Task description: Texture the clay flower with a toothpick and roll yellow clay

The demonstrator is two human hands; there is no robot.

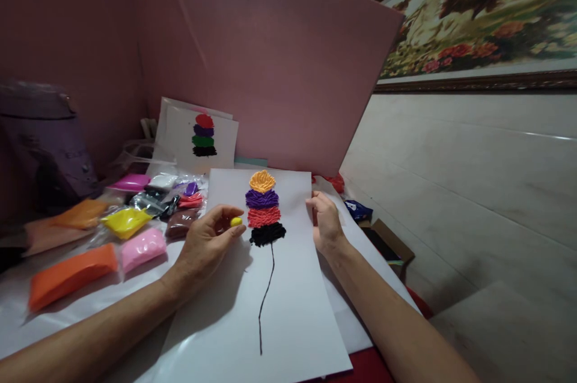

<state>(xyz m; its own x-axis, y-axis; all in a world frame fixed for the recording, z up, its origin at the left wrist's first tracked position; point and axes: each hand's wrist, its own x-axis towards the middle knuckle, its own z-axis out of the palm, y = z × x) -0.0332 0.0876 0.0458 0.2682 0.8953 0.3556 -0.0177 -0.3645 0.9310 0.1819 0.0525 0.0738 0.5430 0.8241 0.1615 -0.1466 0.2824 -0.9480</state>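
Between the thumb and fingers of my left hand is a small yellow lump of modelling clay, held just left of the clay picture. My right hand grips the right edge of a white board, fingers closed on it. Textured clay bands are stacked on the board: an orange-yellow one on top, then purple, red and black. From the black band a thin dark wavy line runs down the board.
Several clay packets lie at left, among them orange, pink and yellow. Behind stands another board with a similar clay picture. A purple container is far left; a cardboard box sits at right by the tiled wall.
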